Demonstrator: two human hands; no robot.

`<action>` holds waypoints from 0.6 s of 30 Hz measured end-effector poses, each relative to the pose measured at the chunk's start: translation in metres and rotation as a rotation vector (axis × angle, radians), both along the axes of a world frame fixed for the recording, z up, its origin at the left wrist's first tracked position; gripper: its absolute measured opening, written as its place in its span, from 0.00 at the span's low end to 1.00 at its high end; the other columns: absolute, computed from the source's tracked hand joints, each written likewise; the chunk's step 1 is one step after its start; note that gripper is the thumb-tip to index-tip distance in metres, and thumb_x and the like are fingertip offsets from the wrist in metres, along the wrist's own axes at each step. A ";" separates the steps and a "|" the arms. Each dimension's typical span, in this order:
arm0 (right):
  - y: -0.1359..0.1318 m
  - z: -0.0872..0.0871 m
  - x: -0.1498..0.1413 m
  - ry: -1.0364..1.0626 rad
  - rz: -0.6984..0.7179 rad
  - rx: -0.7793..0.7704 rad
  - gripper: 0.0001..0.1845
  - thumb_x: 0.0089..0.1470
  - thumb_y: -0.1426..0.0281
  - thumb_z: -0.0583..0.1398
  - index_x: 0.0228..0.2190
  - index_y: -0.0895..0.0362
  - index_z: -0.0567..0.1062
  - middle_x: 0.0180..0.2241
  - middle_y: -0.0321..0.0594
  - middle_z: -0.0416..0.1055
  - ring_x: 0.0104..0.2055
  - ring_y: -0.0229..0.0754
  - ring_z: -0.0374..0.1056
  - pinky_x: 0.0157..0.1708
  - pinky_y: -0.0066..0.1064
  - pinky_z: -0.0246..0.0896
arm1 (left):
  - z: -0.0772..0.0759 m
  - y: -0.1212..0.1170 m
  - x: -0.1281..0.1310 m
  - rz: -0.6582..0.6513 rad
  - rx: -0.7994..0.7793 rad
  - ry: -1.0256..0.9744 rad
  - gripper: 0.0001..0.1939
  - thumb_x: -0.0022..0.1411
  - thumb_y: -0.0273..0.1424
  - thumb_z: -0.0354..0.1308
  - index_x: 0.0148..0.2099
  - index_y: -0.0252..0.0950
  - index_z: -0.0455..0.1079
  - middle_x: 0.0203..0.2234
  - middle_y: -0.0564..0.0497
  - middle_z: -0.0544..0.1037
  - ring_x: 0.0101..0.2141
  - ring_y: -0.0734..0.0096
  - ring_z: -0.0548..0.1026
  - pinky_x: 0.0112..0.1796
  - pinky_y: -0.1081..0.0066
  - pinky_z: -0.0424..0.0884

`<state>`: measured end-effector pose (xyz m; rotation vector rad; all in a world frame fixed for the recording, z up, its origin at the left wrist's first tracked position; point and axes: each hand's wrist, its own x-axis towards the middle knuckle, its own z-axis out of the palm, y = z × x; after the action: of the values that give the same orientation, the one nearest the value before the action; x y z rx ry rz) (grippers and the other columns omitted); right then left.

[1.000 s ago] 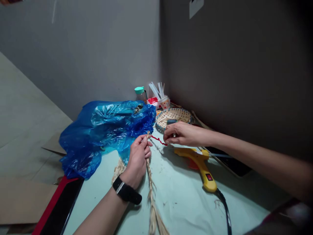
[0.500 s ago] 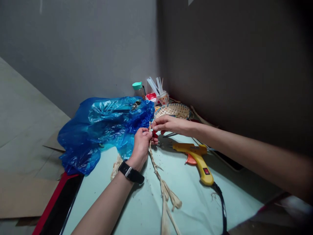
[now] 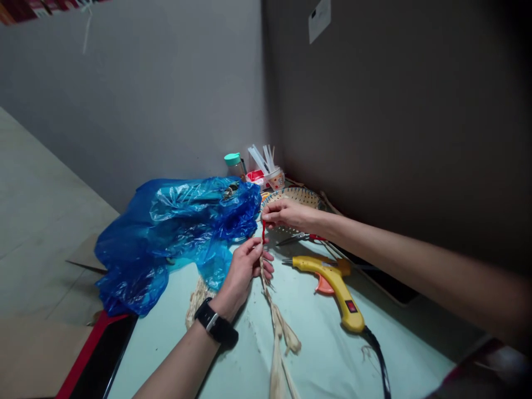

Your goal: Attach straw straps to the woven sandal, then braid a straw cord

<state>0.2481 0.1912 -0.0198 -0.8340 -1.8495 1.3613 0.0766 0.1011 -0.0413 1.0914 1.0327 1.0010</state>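
Observation:
My left hand [image 3: 246, 267], with a black watch on its wrist, pinches a pale plaited cord [image 3: 262, 270] near its upper end. The cord looks like dried husk or straw and runs down the table, fraying into loose strips [image 3: 277, 343]. Above it my right hand [image 3: 286, 215] is closed, thumb against fingers, on a short red strand [image 3: 263, 231]. This strand stands upright between the two hands and meets the top of the cord. How it is joined there is too small to tell.
A yellow glue gun [image 3: 332, 277] lies to the right, its black cable [image 3: 380, 354] trailing forward. Scissors [image 3: 297, 238] and a woven basket [image 3: 310, 198] are behind my right hand. A blue plastic bag [image 3: 174, 221] covers the left; a cup of glue sticks [image 3: 275, 178] stands at the back.
My right hand has risen from my left hand, and the red strand now stretches between them. My left hand sits lower, fingers more spread. The view has tilted up slightly.

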 end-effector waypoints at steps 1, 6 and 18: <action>0.002 -0.001 0.003 -0.002 -0.015 0.006 0.12 0.63 0.65 0.59 0.31 0.61 0.72 0.29 0.34 0.69 0.29 0.36 0.67 0.31 0.30 0.66 | -0.001 -0.004 -0.001 0.013 0.002 -0.016 0.14 0.61 0.31 0.58 0.49 0.32 0.66 0.25 0.50 0.76 0.20 0.73 0.73 0.20 0.74 0.71; 0.005 -0.003 0.011 -0.025 -0.053 0.031 0.12 0.63 0.64 0.59 0.33 0.61 0.72 0.30 0.35 0.70 0.30 0.36 0.68 0.32 0.31 0.67 | -0.005 -0.022 -0.002 0.113 -0.028 -0.055 0.18 0.56 0.30 0.62 0.48 0.33 0.62 0.26 0.49 0.77 0.20 0.74 0.73 0.21 0.75 0.70; -0.067 0.031 -0.004 -0.430 0.051 0.371 0.07 0.52 0.78 0.59 0.26 0.61 0.77 0.23 0.37 0.74 0.28 0.38 0.67 0.28 0.26 0.54 | -0.012 -0.018 0.007 0.343 0.060 -0.094 0.11 0.50 0.32 0.63 0.37 0.34 0.68 0.21 0.56 0.72 0.17 0.79 0.65 0.18 0.77 0.59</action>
<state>0.2446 0.1241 0.0114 -0.9343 -2.3721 0.8631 0.0835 0.0833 -0.0533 0.9226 1.1421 1.3517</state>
